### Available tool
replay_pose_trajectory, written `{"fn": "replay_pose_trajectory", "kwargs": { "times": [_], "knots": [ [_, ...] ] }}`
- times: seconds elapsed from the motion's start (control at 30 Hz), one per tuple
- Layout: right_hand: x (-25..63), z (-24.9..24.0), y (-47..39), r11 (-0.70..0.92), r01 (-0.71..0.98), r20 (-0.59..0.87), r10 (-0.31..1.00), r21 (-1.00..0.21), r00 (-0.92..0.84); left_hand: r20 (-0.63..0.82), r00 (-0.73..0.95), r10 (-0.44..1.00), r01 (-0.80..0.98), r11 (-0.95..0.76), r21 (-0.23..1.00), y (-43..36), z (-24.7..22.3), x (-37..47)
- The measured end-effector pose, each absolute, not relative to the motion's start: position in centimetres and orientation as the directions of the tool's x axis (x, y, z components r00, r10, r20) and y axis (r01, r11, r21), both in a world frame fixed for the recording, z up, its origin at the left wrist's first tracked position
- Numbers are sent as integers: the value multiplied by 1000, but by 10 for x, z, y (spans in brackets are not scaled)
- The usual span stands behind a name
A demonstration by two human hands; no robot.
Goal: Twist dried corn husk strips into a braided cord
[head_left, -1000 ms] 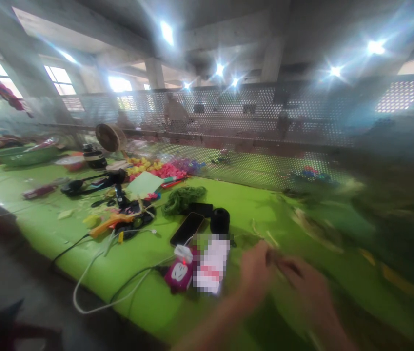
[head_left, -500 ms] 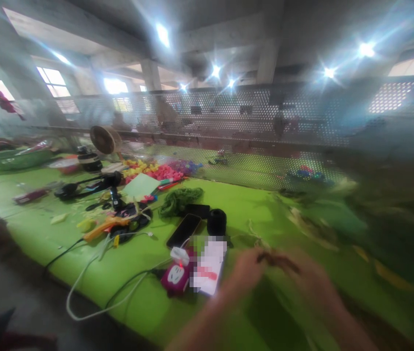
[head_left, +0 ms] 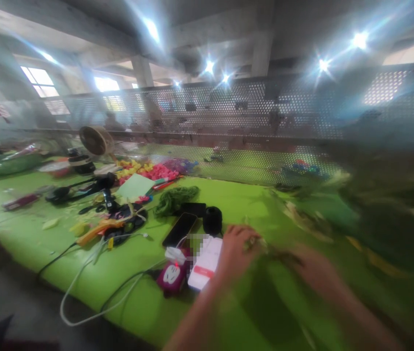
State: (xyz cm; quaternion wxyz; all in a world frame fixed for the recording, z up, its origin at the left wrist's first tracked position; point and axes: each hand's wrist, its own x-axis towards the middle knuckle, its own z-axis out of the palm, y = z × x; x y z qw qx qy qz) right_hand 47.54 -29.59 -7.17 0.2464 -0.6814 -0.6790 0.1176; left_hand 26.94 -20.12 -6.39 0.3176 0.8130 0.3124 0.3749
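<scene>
My left hand [head_left: 239, 249] is over the green tabletop, beside a lit white phone [head_left: 204, 265]. Its fingers are curled round a thin, pale green-yellow strand [head_left: 257, 242], whose exact kind is too blurred to name. To the right, my right hand [head_left: 311, 265] is smeared by motion. Its fingers look pinched on a dark end of what seems the same strand, which spans the gap between my hands. Just beyond my left hand sits a black spool of thread [head_left: 212, 220]. A dark phone [head_left: 180, 230] lies to the left of the spool.
A purple socket block [head_left: 172, 278] with cables stands left of the lit phone. Behind are green yarn [head_left: 177, 199], pink and yellow pieces [head_left: 155, 171], and an orange-handled glue gun [head_left: 99, 230]. A perforated panel [head_left: 236, 122] borders the table; dark green bundles [head_left: 393, 219] lie right.
My left hand has turned and lifted slightly, its back now facing up. The hands are a little farther apart. The view has shifted slightly to the right.
</scene>
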Motion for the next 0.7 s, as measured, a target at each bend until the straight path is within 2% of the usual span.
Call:
{"fn": "replay_pose_trajectory", "kwargs": {
  "times": [0.07,0.13,0.3,0.57,0.7],
  "knots": [
    [474,-72,-296,46,869,142,990,-493,28,440,643,627,190,-687,701,-205,-65,272],
    [472,-72,-296,47,870,113,994,-491,11,401,724,561,177,-714,678,-209,-71,275],
    [472,-70,-294,66,846,83,996,-529,-25,286,762,580,256,-676,691,-209,-84,275],
    [475,-65,-296,70,792,64,997,-606,-39,246,791,560,212,-628,749,-208,-74,273],
    [475,-67,-296,80,789,61,997,-610,-54,239,802,547,225,-648,728,-209,-72,271]
  ]
}}
